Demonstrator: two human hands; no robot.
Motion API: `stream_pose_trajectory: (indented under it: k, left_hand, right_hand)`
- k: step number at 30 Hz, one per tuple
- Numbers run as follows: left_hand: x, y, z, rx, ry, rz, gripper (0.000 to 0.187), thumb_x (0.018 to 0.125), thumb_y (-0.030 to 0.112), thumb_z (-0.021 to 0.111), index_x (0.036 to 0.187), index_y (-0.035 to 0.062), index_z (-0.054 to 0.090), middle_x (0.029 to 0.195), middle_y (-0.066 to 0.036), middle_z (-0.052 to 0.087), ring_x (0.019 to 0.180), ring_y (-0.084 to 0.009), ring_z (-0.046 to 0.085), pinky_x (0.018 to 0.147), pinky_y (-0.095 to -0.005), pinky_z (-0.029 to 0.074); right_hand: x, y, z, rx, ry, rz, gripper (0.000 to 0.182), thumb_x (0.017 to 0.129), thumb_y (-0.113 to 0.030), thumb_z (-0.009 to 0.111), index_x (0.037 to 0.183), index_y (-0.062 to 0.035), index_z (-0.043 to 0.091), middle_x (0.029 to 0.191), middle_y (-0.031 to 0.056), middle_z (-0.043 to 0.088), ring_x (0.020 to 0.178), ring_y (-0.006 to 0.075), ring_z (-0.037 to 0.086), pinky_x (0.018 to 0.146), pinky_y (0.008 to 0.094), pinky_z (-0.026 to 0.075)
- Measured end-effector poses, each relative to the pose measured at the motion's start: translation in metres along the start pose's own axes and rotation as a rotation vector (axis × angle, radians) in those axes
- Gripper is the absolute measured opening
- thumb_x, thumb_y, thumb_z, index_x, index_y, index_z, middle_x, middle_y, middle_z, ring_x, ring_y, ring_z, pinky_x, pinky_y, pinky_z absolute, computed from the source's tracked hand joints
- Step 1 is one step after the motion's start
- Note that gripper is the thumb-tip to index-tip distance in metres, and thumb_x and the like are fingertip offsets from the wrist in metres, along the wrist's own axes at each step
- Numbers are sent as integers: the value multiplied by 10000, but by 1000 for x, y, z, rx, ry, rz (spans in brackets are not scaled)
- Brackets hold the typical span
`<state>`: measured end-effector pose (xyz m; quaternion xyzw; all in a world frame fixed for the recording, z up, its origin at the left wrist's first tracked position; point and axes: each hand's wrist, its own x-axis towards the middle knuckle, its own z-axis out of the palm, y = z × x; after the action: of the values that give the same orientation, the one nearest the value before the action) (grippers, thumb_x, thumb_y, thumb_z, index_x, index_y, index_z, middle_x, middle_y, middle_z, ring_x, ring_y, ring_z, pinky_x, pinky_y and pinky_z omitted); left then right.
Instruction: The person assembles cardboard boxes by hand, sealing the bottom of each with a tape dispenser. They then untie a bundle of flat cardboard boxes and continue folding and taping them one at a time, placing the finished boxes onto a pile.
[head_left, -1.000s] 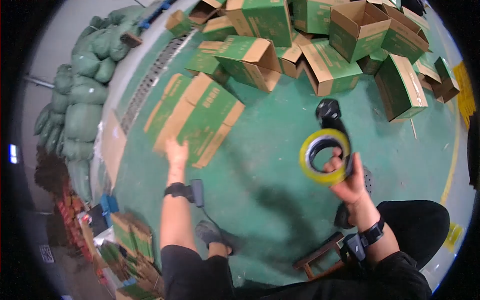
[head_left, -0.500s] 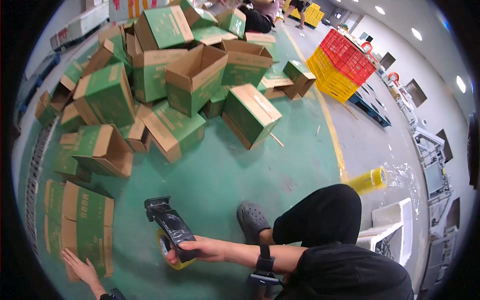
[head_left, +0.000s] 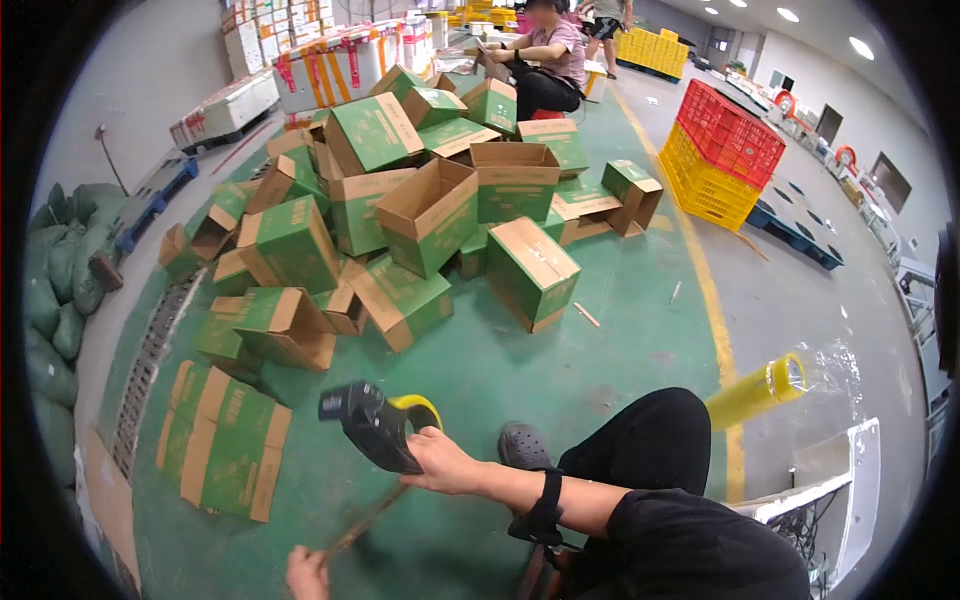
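Note:
My right hand (head_left: 447,462) is closed around a black tape dispenser (head_left: 375,425) carrying a yellow roll of tape, held above the green floor. At the bottom, my left hand (head_left: 308,572) pinches one end of a thin brown strip (head_left: 365,522). The strip slants up toward my right hand; whether it is tape or a carton's edge I cannot make out. Beyond my left hand, a flattened green and brown carton (head_left: 228,440) lies on the floor, touched by neither hand.
Ahead is a heap of green cartons (head_left: 430,215), several with open tops. Yellow tape rolls (head_left: 757,390) lie beside my knee, near a broken white foam box (head_left: 850,500). Red and yellow crates (head_left: 720,150) stand at right. Another person (head_left: 550,60) sits behind the heap.
My left hand has left the flattened carton and now grips the thin brown strip. The dispenser has turned in my right hand. The view has tilted up, showing more of the room.

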<state>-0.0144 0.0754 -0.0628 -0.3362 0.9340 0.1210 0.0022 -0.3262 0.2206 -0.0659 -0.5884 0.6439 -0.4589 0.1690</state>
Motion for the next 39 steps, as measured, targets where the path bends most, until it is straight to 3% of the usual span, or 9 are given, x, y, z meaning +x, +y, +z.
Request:
stream_pose_trajectory:
  k: [9, 12, 14, 16, 18, 23, 27, 32, 39]
  left_hand:
    - [-9, -6, 29, -354, -134, -196, 152, 631, 50, 652, 763, 16, 584, 847, -162, 518, 820, -303, 498, 743, -348, 406]
    - [-10, -12, 32, -150, 93, 33, 163, 653, 160, 668, 751, 40, 615, 949, -157, 521, 950, -293, 461, 843, -401, 346]
    - [-25, -29, 54, -59, 603, -347, 236, 689, 256, 656, 822, 65, 617, 1067, -156, 481, 1047, -311, 396, 892, -439, 289]
    - [-30, -39, 83, 65, 634, -520, 349, 763, 276, 593, 1058, 106, 517, 1164, -138, 401, 1035, -277, 399, 881, -435, 295]
    - [-31, -25, 94, -1263, 635, -757, 441, 827, 278, 532, 1204, 131, 358, 1136, -102, 400, 1037, -230, 388, 894, -402, 294]
    - [-33, -9, 99, -1344, 683, -662, 423, 843, 178, 452, 1223, 99, 285, 1137, -112, 376, 1026, -226, 380, 895, -325, 301]
    - [-52, 12, 91, -1196, 665, -641, 410, 784, 145, 467, 1161, 37, 346, 1104, -121, 417, 995, -225, 419, 867, -324, 332]
    - [-8, 33, 34, -553, -94, -652, 532, 691, 170, 559, 1141, -58, 388, 994, -217, 554, 958, -367, 529, 794, -406, 415]
    - [27, 52, 81, -65, -340, -820, 723, 713, 330, 608, 1193, -132, 326, 1270, -265, 336, 1094, -382, 438, 839, -433, 413]
  right_hand:
    - [-38, 34, 62, -160, -458, 74, 656, 623, -564, 624, 932, 1, 497, 765, 192, 580, 779, 358, 547, 786, 395, 374]
    - [-33, 30, 60, -101, -573, 236, 689, 607, -571, 636, 922, 28, 508, 778, 218, 583, 819, 358, 561, 760, 418, 395]
    - [-39, 36, 66, -121, -653, 329, 718, 592, -589, 642, 906, 44, 515, 803, 235, 579, 834, 368, 560, 739, 419, 419]
    - [-41, 41, 67, -52, -499, 382, 715, 592, -595, 640, 883, 49, 531, 813, 236, 582, 824, 370, 562, 729, 409, 431]
    - [-25, 30, 54, -154, -437, 391, 681, 616, -577, 629, 899, 33, 522, 791, 222, 585, 787, 371, 564, 734, 420, 419]
    - [-4, 42, 62, -692, -420, -138, 443, 606, -413, 648, 827, -44, 540, 709, 118, 604, 729, 243, 581, 782, 333, 362]
    - [-8, 31, 60, -461, -475, 210, 401, 610, -360, 655, 807, -31, 534, 699, 127, 598, 716, 273, 572, 757, 364, 363]
    - [-1, 18, 80, -381, -138, 98, 413, 616, -375, 678, 804, -37, 532, 681, 126, 577, 701, 268, 562, 742, 338, 369]
    - [1, 10, 101, -203, 310, -233, 390, 640, -323, 700, 750, -1, 509, 673, 117, 512, 674, 265, 510, 740, 356, 387]
